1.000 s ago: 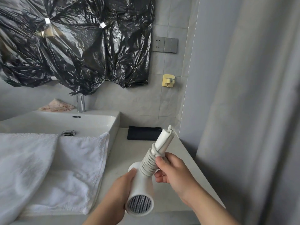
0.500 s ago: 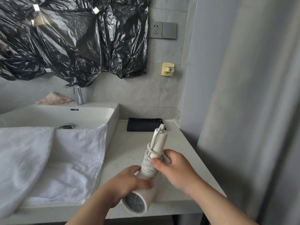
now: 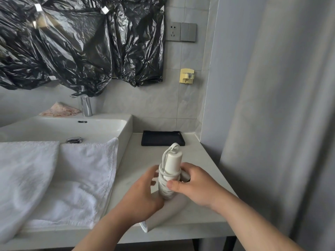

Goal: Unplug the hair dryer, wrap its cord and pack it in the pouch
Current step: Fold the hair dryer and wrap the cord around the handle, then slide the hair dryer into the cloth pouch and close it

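Observation:
The white hair dryer (image 3: 173,160) stands with its handle up over the counter, its barrel pointing down toward me. Its white cord (image 3: 165,185) is coiled in several turns round the handle, with a loop at the top end. My left hand (image 3: 143,194) holds the dryer's body from the left. From the right my right hand (image 3: 195,185) grips the coiled handle, thumb pressed on the cord. The plug seems to sit under my right fingers, mostly hidden. No pouch is in view.
A black tray (image 3: 163,140) lies at the back of the grey counter (image 3: 208,169). Left of it is a white sink (image 3: 63,125) with white towels (image 3: 72,174) draped over its front. A wall socket (image 3: 173,31) and a yellow hook (image 3: 187,76) are above. A grey curtain hangs at right.
The dryer has turned so its handle stands more upright and its barrel drops toward the counter edge. My left hand has slid up from the barrel to the base of the handle.

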